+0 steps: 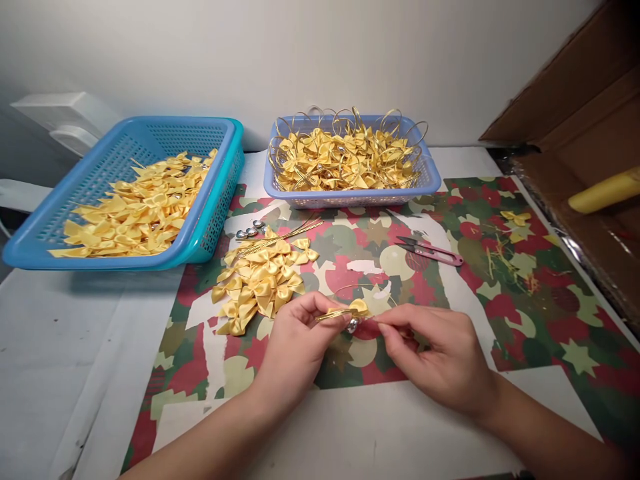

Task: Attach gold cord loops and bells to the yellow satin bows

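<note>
Near the front middle of the table, my left hand [300, 340] pinches a yellow bow [359, 307] together with gold wire [334, 314]. A silver bell [353, 325] hangs just beneath the bow, beside my left fingertips. To the right, my right hand [435, 347] has its thumb and index finger pressed together at the thin end of the wire. A loop of gold wire arcs behind the bow, between both hands. Loose yellow bows [263, 283] lie in a pile left of my hands, with gold wires [280, 239] across its top and silver bells [250, 231] behind.
A blue basket [223, 173] of yellow bows stands at the left. Another basket [350, 195] at the back holds bows with curled gold wire. Pink-handled snips [435, 252] lie right of centre. Thread scraps [505, 260] and a cardboard box [560, 160] are at the right.
</note>
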Demonstrator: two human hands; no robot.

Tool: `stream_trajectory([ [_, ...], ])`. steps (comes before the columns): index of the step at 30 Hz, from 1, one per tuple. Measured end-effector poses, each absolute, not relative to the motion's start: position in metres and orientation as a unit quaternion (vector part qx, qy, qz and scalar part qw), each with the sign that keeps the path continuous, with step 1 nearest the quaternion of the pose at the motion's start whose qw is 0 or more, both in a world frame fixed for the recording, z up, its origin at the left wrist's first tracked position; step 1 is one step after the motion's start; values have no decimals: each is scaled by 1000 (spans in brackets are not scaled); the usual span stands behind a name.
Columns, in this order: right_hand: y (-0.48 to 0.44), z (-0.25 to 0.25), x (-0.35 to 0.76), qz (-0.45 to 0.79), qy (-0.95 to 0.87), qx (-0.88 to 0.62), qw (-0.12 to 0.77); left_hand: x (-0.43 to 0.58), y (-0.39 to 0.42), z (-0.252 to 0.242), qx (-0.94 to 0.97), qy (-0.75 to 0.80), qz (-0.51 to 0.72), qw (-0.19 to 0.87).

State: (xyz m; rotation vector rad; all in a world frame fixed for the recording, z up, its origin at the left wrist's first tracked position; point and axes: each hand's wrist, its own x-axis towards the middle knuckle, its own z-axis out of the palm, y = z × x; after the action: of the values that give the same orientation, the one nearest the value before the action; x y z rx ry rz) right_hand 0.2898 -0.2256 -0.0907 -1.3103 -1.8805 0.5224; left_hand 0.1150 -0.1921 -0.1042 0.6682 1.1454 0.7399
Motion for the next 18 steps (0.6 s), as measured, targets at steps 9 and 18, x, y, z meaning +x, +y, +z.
stream_trajectory([
  [9,-225,-89,292,203,-741,-516,378,115,-189,-101,261,504,284,773],
  [18,-227,-90,290,202,-738,-524,375,114,-190,-103,262,505,289,770],
])
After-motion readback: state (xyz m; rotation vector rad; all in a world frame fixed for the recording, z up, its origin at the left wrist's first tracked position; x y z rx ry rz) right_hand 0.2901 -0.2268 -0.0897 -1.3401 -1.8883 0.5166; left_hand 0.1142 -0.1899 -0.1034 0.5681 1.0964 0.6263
